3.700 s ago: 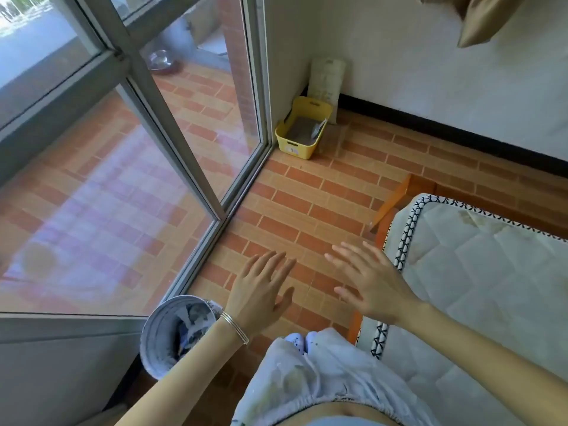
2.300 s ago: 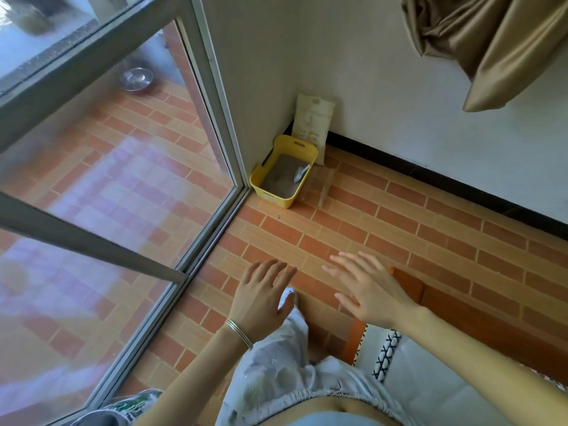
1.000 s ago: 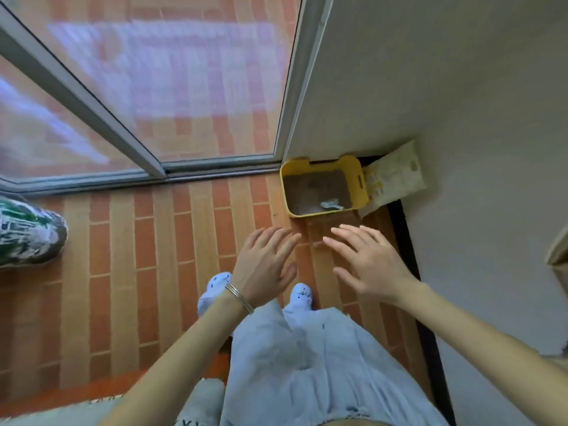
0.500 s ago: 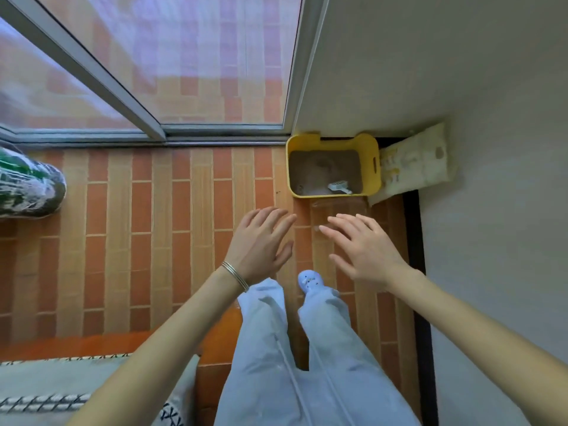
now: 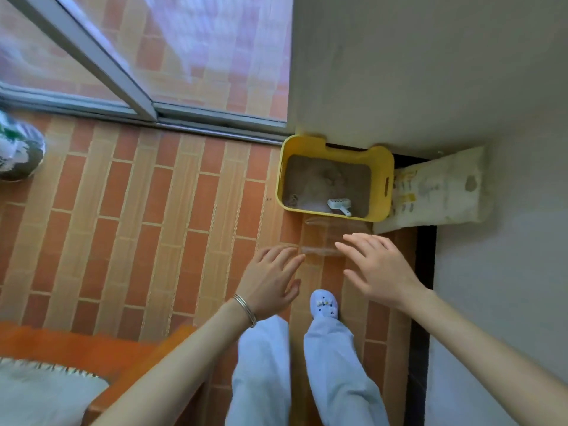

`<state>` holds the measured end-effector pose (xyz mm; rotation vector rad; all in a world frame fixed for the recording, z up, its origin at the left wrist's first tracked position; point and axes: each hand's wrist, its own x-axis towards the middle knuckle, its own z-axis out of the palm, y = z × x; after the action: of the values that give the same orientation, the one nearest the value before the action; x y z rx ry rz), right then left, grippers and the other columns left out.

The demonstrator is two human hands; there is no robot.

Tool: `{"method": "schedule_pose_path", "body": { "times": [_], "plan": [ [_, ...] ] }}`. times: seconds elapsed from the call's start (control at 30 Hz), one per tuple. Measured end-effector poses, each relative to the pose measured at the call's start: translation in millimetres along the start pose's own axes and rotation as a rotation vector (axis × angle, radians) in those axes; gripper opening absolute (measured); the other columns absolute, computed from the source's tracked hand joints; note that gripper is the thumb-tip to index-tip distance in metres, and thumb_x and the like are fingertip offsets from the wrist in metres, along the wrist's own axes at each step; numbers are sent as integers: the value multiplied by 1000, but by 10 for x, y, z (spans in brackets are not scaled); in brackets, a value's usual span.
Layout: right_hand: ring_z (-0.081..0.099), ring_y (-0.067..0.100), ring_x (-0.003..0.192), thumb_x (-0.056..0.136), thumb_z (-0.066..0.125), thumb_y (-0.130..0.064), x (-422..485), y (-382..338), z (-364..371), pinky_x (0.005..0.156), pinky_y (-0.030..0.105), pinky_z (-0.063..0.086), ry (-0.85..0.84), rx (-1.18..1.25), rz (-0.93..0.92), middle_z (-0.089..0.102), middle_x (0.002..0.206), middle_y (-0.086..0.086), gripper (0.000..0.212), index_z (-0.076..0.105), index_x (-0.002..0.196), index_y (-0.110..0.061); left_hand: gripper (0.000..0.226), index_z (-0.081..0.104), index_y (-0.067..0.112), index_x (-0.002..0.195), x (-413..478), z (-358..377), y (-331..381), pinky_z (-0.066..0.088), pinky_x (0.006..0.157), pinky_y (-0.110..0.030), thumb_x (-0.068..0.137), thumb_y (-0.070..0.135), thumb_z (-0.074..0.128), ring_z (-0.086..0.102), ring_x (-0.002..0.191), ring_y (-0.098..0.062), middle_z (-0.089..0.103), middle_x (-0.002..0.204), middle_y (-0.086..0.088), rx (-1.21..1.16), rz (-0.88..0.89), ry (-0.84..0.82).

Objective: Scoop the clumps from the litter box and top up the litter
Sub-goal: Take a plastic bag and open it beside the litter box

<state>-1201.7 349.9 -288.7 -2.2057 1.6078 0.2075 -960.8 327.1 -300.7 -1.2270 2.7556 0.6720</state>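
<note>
A yellow litter box [image 5: 382, 167] stands in the corner where the wall meets the glass door. It holds brownish litter, a small dark clump [image 5: 293, 198] at its near left and a pale scoop [image 5: 339, 205] at its near edge. A cream litter bag [image 5: 439, 192] leans on the wall just right of the box. A clear plastic bag [image 5: 322, 238] lies on the tiles in front of the box. My left hand [image 5: 270, 281] and my right hand [image 5: 378, 265] hover above the floor short of the box, fingers straight, holding nothing.
A sliding glass door [image 5: 153, 56] runs along the far left, a white wall [image 5: 461, 72] on the right. A bin with a green-and-white liner [image 5: 18, 149] sits at the left edge. An orange bed frame [image 5: 76, 342] with a mattress is at the near left. My feet stand on brick tiles.
I have walked closer, so the litter box now looks larger and nearer. Both hands stay held out in front, empty, with fingers spread as before.
</note>
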Motion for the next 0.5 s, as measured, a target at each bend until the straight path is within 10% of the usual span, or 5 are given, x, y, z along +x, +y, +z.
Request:
{"method": "schedule_pose_path", "body": {
  "times": [0.5],
  "plan": [
    [42, 22, 128, 87, 51, -36, 1049, 1139, 3037, 104, 40, 33, -33, -14, -1, 49, 137, 3, 50, 46, 134, -19, 48, 59, 15, 121, 1074, 3106, -943, 46, 94, -36, 81, 41, 56, 56, 114, -24, 62, 121, -5, 119, 183, -71]
  ]
}}
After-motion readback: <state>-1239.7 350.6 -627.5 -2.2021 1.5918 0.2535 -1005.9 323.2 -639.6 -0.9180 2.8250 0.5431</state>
